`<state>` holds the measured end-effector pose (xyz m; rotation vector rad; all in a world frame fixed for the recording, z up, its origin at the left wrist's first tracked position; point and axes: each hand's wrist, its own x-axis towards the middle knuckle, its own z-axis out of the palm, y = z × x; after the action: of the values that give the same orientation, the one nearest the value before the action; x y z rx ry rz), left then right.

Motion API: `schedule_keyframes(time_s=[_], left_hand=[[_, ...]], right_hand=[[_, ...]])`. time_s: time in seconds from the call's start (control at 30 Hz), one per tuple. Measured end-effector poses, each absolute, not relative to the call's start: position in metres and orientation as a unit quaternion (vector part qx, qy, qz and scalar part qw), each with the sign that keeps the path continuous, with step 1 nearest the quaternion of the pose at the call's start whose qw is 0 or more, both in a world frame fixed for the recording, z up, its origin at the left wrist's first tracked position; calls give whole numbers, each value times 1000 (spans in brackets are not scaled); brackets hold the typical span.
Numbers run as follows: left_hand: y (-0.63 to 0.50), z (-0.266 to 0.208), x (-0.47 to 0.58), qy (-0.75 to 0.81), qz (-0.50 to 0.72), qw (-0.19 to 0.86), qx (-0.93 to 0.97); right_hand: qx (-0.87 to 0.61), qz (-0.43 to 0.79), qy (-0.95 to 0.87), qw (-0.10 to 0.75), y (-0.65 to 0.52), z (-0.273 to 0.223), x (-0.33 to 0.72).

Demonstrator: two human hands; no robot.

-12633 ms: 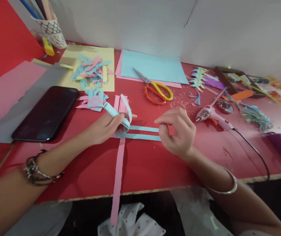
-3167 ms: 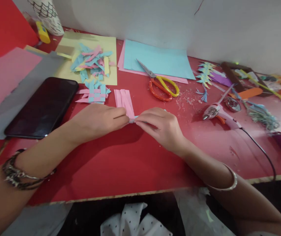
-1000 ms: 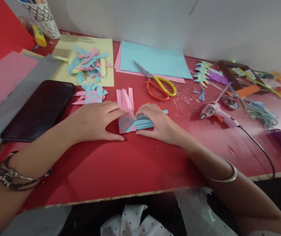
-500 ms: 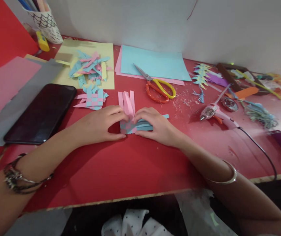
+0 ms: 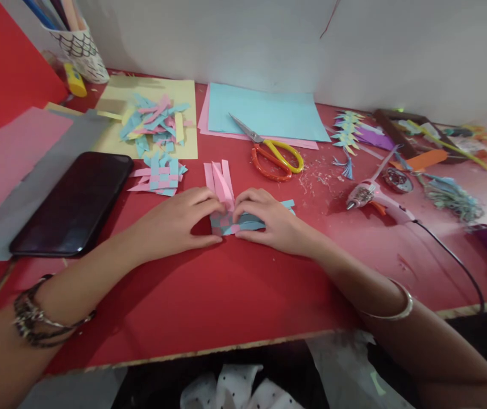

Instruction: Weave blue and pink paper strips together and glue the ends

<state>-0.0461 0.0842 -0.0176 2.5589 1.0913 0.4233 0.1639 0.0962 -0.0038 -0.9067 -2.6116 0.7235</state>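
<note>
A small piece of woven paper strips (image 5: 225, 222) in pink and blue lies flat on the red table between my hands. Its pink ends point away from me and its blue ends run right, partly under my right hand. My left hand (image 5: 179, 218) holds its left side, fingers curled on the top edge and thumb at the bottom. With bent fingers above and thumb below, my right hand (image 5: 271, 221) grips the right side of the weave. My fingers hide part of the checkered middle. Left of it, beyond my left hand, sits another woven piece (image 5: 164, 177).
Scissors (image 5: 275, 153) lie partly on blue paper (image 5: 269, 113). Loose folded strips (image 5: 158, 122) are heaped on yellow paper (image 5: 107, 94). A phone (image 5: 73, 201) is at left. On the right lie a corded glue gun (image 5: 375, 199), a tassel (image 5: 454, 199) and a brown tray (image 5: 396, 128).
The woven piece has turned slightly and shifted a little to the right under my hands. Both hands keep nearly the same pose, and the view has tilted slightly.
</note>
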Motion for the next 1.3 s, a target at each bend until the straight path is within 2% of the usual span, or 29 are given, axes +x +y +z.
schedule_keyframes(time_s=[0.8,1.07,1.3], left_hand=[[85,-15,-46,282,157,128,938],[84,-16,-42,294,171,147,929],[82,-14,-41,294,125,140,937]], right_hand=[[-326,246,-900,156,92,-5,161],[-343,197,-915,81,92,11,170],[-325,235,-914,65,99,10,173]])
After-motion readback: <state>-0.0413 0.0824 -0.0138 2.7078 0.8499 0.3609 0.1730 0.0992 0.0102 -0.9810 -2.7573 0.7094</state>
